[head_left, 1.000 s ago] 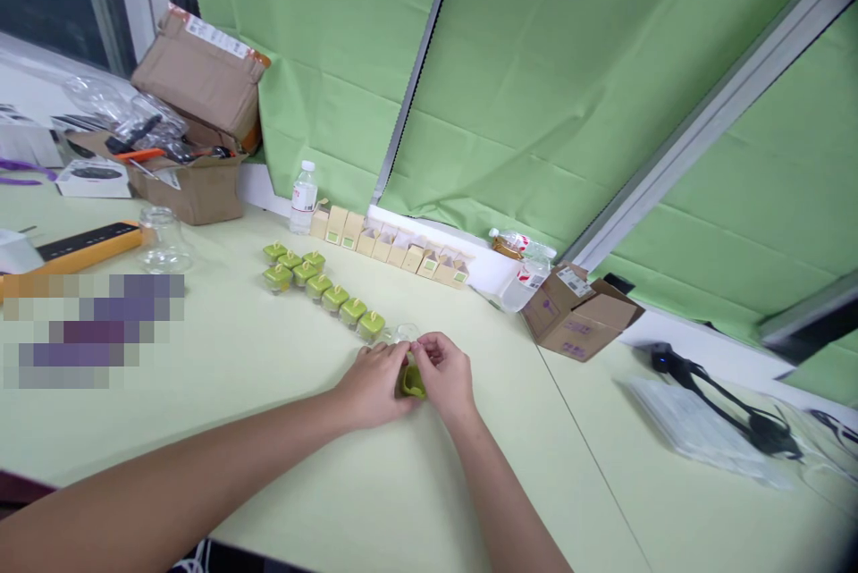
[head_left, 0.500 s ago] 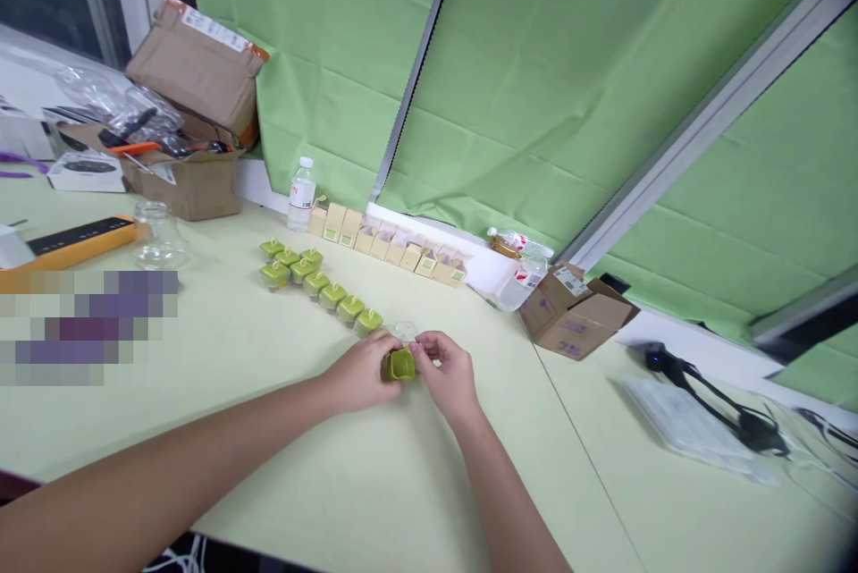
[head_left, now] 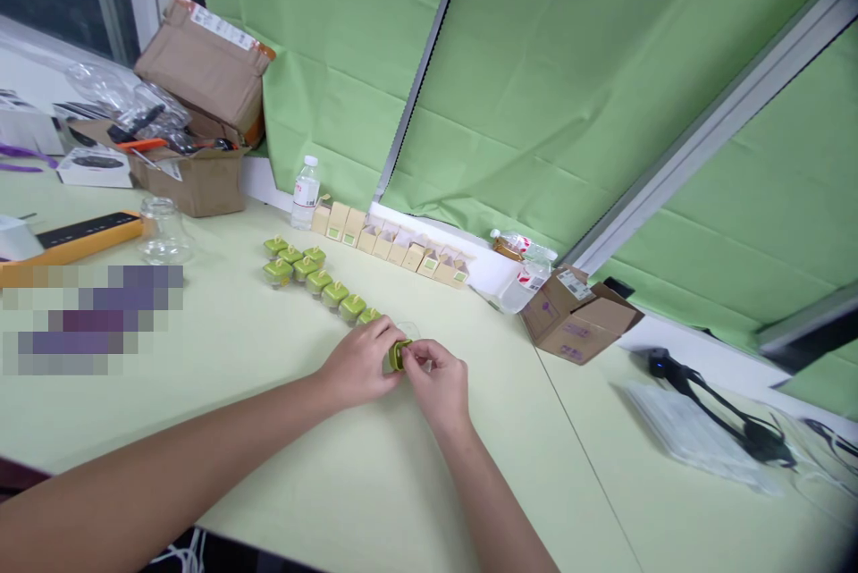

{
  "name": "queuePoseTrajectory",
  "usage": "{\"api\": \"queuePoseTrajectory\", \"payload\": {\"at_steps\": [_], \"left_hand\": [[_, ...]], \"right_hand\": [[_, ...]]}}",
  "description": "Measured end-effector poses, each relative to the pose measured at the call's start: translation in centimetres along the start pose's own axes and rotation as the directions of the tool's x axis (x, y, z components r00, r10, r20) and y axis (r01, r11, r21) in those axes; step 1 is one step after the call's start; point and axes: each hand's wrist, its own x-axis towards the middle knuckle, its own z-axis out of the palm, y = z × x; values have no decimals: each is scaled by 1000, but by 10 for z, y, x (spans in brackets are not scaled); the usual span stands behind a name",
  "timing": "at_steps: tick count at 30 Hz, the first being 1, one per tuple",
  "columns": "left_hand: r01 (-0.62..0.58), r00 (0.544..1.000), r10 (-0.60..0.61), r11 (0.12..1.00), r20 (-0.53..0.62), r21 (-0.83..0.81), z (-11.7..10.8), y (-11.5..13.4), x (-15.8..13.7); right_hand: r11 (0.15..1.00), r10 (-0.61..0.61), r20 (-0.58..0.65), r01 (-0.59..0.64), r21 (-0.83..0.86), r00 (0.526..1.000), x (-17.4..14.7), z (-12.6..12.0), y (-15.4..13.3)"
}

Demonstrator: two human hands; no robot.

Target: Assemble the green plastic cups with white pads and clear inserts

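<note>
At the centre of the view, clock positions being read from there, a person's two bare hands meet over a pale table (head_left: 295,457). The left hand (head_left: 362,363) curls its thumb and fingers round a small hollow green lid (head_left: 397,358), which is tilted with its mouth toward the right hand (head_left: 439,383). The right thumb and forefinger are drawn close together at that mouth; whether they grip anything cannot be told. The step in hand appears to be fine fingertip work on the lid's hollow side, and the next move seems to call for a firm left hold and light right-hand control.

Just beyond, at 12 o'clock, is a clear cup (head_left: 408,328), partly hidden. Toward 10 o'clock run green-lidded cups (head_left: 334,294), then a glass jar (head_left: 164,235) and a cluttered carton (head_left: 207,184). Small paper boxes (head_left: 395,244) line the back edge at 12, with an upright water bottle (head_left: 306,193) at 11. Another carton (head_left: 569,318) sits between 2 and 3, a black headset (head_left: 710,399) at 3. Green curtains (head_left: 569,63) hang behind.
</note>
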Motion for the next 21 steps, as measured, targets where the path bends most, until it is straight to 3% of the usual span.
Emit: {"api": "queuePoseTrajectory", "payload": {"at_steps": [10,16,21], "left_hand": [[-53,999,53,995,-8,84,-1,-1,0],[-83,996,81,985,24,149,-2,0,-1],[-86,996,81,982,37,169,-2,0,-1]], "right_hand": [[962,-117,88,135,-239,989,-1,2,-1],[959,-169,184,205,-198,968,-2,-2,-6],[984,-123,166,142,-108,979,-4,-2,-8]]}}
